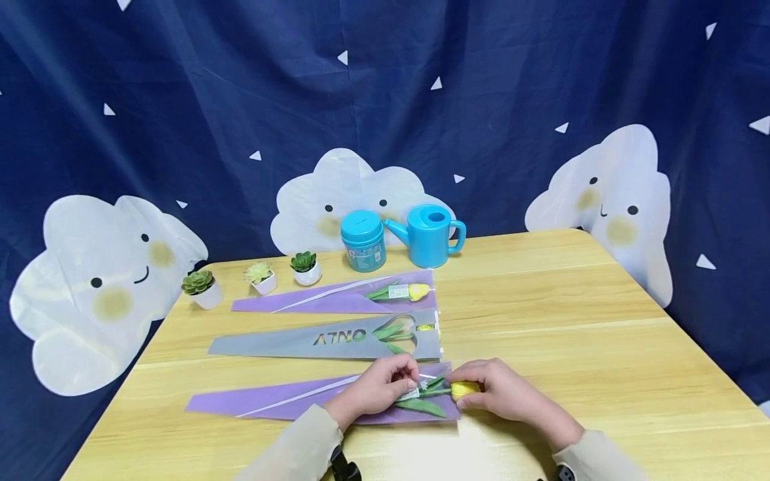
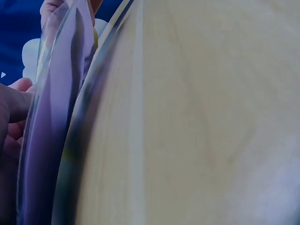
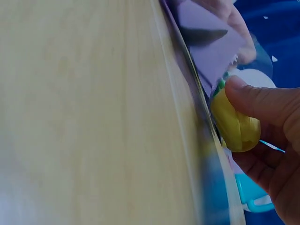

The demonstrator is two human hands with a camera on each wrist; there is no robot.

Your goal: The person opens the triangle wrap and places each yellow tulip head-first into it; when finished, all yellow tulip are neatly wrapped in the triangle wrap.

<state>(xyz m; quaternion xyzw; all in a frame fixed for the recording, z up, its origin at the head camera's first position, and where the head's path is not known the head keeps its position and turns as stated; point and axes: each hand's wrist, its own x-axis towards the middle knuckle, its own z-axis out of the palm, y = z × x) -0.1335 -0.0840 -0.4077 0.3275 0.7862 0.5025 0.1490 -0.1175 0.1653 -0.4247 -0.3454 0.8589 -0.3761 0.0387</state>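
In the head view a purple flower sleeve (image 1: 283, 401) with a clear front lies nearest me on the table. My left hand (image 1: 383, 384) pinches its clear film close to the wide end; the left wrist view has the thumb and fingers (image 2: 18, 105) at that film. My right hand (image 1: 498, 389) grips the yellow head of an artificial tulip (image 3: 236, 123) between thumb and fingers. That head sits at the sleeve's mouth, while its green leaves (image 1: 421, 406) and a white label (image 1: 410, 394) lie over the purple sheet.
Beyond are a grey "ONLY" sleeve (image 1: 265, 343) and another purple sleeve (image 1: 325, 300), each with a yellow tulip. Along the back stand several small potted succulents (image 1: 305, 267), a blue lidded tub (image 1: 363, 242) and a blue watering can (image 1: 428, 237), before a dark blue curtain (image 1: 385, 100).
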